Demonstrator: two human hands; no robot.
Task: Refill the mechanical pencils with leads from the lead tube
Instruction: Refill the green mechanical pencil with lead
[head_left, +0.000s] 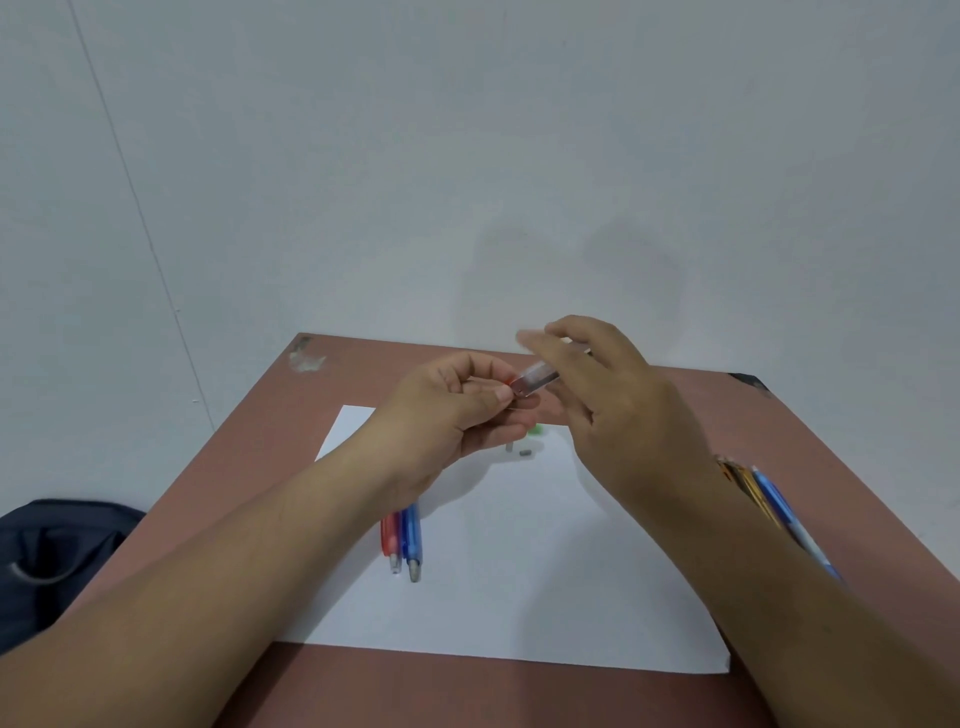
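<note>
L hand (457, 405) pinches red end of lead tube (535, 378), R hand (602, 395) grips its body w/ curled fingers, blurred; risk: leads spill onto paper (519, 571) if tube tips.

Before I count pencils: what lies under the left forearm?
A red pencil and a blue pencil on the white paper, tips showing. The left forearm covers their upper ends.

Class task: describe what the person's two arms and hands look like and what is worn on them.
Both forearms are bare as far as the frame shows: no sleeves, watch or bracelet visible. The left hand and right hand wear no gloves, and no rings show. The right hand's fingertips are motion-blurred.
</note>
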